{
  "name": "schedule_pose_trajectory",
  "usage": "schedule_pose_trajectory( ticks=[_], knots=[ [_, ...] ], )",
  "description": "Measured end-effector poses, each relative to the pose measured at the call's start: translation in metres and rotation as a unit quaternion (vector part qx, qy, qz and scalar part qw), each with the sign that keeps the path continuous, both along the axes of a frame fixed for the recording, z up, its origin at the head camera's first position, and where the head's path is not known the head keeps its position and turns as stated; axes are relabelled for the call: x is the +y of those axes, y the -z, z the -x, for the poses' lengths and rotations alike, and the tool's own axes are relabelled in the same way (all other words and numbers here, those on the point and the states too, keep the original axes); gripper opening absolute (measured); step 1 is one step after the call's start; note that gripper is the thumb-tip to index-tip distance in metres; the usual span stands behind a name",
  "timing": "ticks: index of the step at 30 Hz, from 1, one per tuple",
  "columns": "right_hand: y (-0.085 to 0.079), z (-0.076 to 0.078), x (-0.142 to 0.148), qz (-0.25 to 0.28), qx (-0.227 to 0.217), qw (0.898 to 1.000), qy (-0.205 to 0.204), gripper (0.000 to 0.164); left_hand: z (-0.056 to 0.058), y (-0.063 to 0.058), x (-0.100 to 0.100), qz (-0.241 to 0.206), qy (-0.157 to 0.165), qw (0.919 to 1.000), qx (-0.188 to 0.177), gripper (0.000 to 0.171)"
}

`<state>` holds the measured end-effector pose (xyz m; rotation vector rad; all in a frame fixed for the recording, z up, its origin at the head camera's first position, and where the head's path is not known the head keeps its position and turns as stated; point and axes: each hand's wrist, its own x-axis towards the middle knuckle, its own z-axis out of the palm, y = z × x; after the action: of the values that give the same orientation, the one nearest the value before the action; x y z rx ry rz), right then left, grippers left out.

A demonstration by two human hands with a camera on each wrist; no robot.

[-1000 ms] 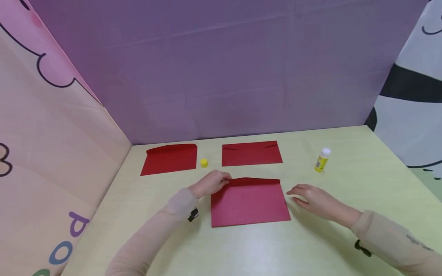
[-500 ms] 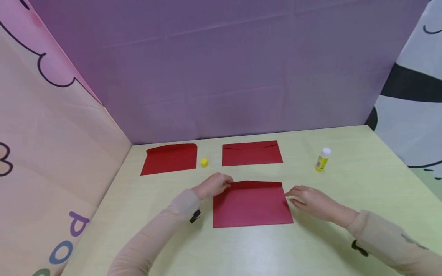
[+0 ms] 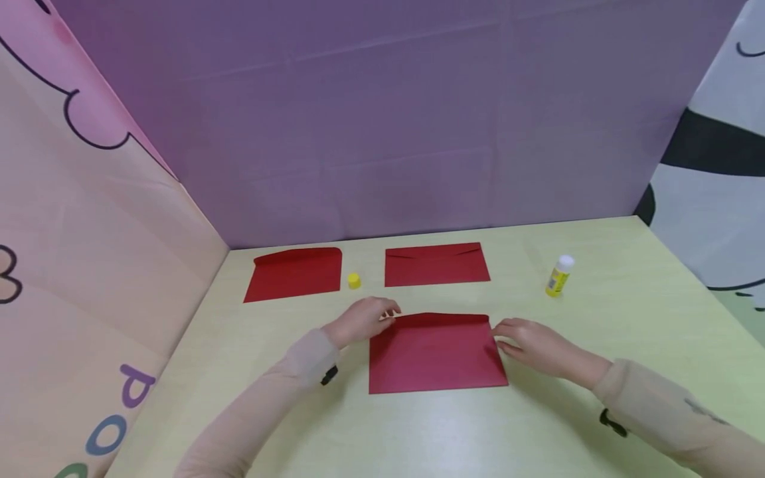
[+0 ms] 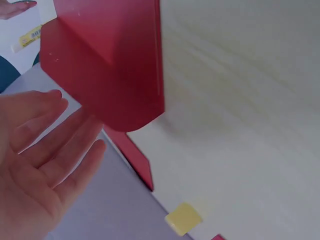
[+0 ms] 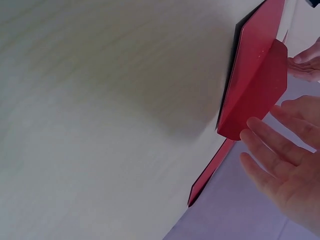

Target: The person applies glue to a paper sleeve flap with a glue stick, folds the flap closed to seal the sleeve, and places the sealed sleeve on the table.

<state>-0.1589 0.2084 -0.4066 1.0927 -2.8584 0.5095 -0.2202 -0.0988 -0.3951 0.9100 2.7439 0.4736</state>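
A red envelope [image 3: 437, 355] lies in front of the person, its flap [image 3: 442, 321] raised along the far edge. At its far left corner is the left hand [image 3: 361, 321], fingers spread loosely, the tips right by the flap edge in the left wrist view. The right hand [image 3: 534, 344] is at the right edge of the envelope, with relaxed fingers and fingertips close to the flap's end in the right wrist view. Neither hand grips anything.
Behind lie another envelope [image 3: 295, 273] with its flap up and a folded envelope [image 3: 436, 267]. Between them sits a yellow cap [image 3: 354, 281]. A glue stick [image 3: 559, 276] stands at the back right. A purple cloth wall [image 3: 382, 133] borders the table's far edge.
The front envelope has shifted slightly right and nearer the person. The right hand has moved left to its edge. The left hand's fingers have loosened from the flap corner.
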Motion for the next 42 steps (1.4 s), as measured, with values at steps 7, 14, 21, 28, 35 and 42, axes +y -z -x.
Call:
schedule_pose_trajectory(
  ticks=[7,14,21,28,35,42],
  knots=[
    [-0.001,0.004,-0.006,0.000,-0.009,1.000,-0.006,0.022,-0.014,-0.009,-0.005,-0.002,0.014,0.9972,0.073,0.024],
    [-0.001,0.008,-0.013,0.003,-0.022,1.000,-0.016,0.021,-0.027,-0.006,-0.008,0.002,0.070,0.9902,0.121,0.026],
    [0.005,0.012,-0.022,-0.017,-0.038,0.999,-0.005,0.023,-0.033,0.003,-0.007,0.068,0.104,0.9854,0.116,0.023],
    [0.012,0.018,-0.028,-0.059,-0.044,0.997,0.012,0.026,-0.030,0.014,-0.007,0.085,0.106,0.9857,0.099,0.022],
    [0.017,0.020,-0.029,-0.066,-0.027,0.997,-0.003,0.034,-0.028,0.019,-0.008,0.086,0.110,0.9862,0.089,0.026],
    [0.022,0.020,-0.027,-0.059,-0.009,0.998,-0.013,0.041,-0.027,0.020,-0.011,0.072,0.117,0.9851,0.103,0.032]
  ],
)
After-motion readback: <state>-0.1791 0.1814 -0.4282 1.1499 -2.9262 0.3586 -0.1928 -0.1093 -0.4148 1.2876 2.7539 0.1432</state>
